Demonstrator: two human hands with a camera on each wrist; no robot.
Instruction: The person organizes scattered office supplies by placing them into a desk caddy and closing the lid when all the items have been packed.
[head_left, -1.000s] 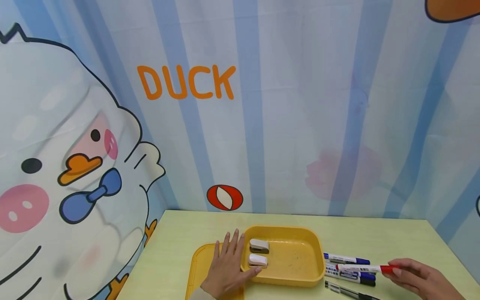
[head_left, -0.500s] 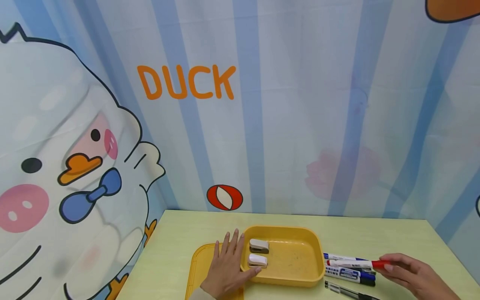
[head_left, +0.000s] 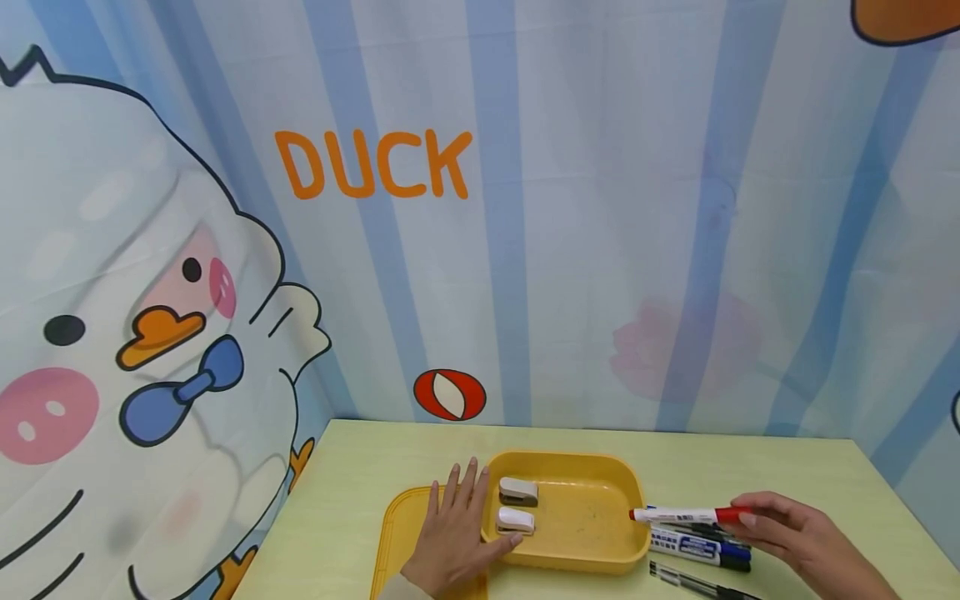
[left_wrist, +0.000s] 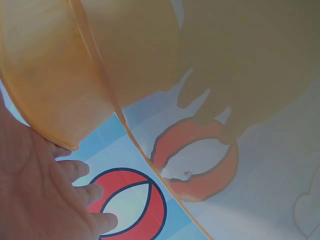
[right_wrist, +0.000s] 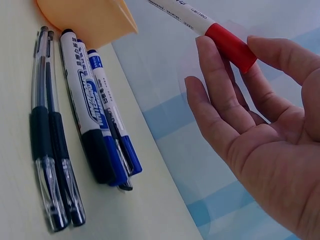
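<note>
Red-capped marker (head_left: 681, 515) shifted toward tray (head_left: 588, 521) (right hand (head_left: 798, 536) pinching it); left hand (head_left: 456, 533) spread.

The head view is evenly and softly lit; the curtain (head_left: 600, 250) shades to bluish grey towards 2 o'clock, and small glints dot the yellow tray (head_left: 588, 512) along its 12 o'clock wall. Print on the distant markers (head_left: 693, 546) is too small to read. The left wrist view is hazy: the left hand (left_wrist: 45, 190) sits shaded at 8 o'clock, while a dull finger-shaped silhouette spreads at 2 o'clock, reflection or shadow, impossible to tell. The right wrist view is dimmer and cooler; 2 gel pens (right_wrist: 42, 132) at 9 o'clock look bowed, their clear caps glinting.
</note>
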